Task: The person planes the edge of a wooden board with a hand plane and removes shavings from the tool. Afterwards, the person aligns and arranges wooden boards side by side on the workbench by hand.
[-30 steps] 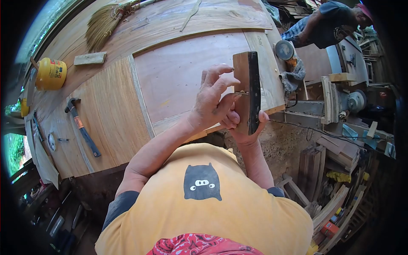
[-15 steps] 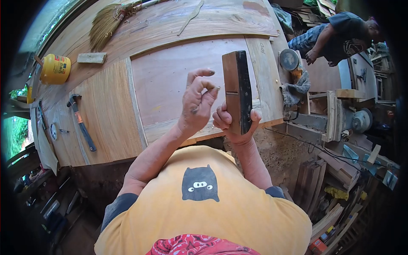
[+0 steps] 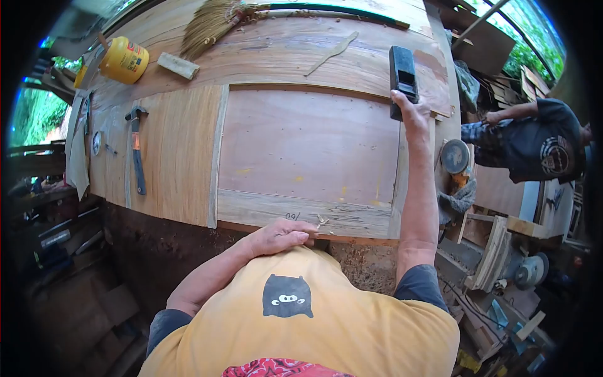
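Observation:
My right hand (image 3: 416, 116) is stretched out to the far right corner of the panel. It grips the near end of a black wooden hand plane (image 3: 402, 68), whose throat opening faces up. Below it is the wooden panel frame (image 3: 257, 210), with a recessed pinkish plywood centre (image 3: 308, 144). My left hand (image 3: 281, 237) is close to my body at the frame's front edge, palm down, fingers closed together. A few curled wood shavings (image 3: 322, 221) show at its fingertips; whether the fingers hold them I cannot tell.
A claw hammer (image 3: 136, 151), a yellow tub (image 3: 125, 60), a wood block (image 3: 178, 65) and a straw broom (image 3: 210, 28) lie on the left and back. A thin wooden strip (image 3: 331, 54) lies behind the recess. An angle grinder (image 3: 455, 157) and another person (image 3: 543, 141) are at right.
The hand plane has gone from upright before my chest to the far right of the panel, turned top side up. My left hand has dropped toward my body. The view has shifted.

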Available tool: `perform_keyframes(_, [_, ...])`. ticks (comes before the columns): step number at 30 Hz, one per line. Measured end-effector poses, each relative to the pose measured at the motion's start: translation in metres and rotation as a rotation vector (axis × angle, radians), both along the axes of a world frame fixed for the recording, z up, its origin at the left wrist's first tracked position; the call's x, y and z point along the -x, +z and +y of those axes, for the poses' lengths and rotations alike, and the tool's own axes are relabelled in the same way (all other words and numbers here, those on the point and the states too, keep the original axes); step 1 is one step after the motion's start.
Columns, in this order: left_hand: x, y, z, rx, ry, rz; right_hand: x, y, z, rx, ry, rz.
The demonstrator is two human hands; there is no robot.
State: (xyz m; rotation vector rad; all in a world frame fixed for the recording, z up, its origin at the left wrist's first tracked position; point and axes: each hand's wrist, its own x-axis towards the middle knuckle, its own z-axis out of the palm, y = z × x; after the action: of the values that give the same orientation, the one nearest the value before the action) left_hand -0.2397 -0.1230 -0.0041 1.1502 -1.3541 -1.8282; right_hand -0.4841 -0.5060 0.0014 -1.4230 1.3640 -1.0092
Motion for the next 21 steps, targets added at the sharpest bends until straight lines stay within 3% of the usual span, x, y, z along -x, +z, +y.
perform_keyframes(2, [0.011,0.027,-0.012,-0.238,-0.089,0.082,-0.007,-0.012,-0.052,-0.014,0.003,0.332])
perform_keyframes(5, [0.022,0.025,-0.011,0.014,0.206,-0.124,-0.035,-0.009,-0.069,-0.008,-0.036,0.729])
perform_keyframes(7, [0.009,-0.001,-0.013,0.671,0.358,-0.704,-0.046,-0.012,-0.063,-0.025,-0.067,0.792])
perform_keyframes(10, [0.005,-0.018,0.000,0.540,0.213,-1.129,-0.041,-0.035,-0.061,0.151,-0.149,0.871])
perform_keyframes(13, [0.027,-0.027,-0.001,0.614,-0.020,-1.003,-0.031,-0.046,-0.034,0.460,-0.256,0.951])
perform_keyframes(16, [0.063,-0.045,-0.017,1.020,-0.293,-0.671,-0.053,-0.023,0.050,0.463,-0.250,0.813])
perform_keyframes(17, [0.075,-0.053,-0.022,1.133,-0.345,-0.563,-0.059,-0.035,0.075,0.577,-0.179,0.819])
perform_keyframes(19, [0.085,-0.036,-0.032,1.100,-0.389,-0.402,-0.083,-0.041,0.143,0.558,0.040,0.840])
perform_keyframes(21, [0.082,-0.006,-0.032,0.637,-0.474,-0.185,-0.089,-0.054,0.196,0.492,0.259,0.916])
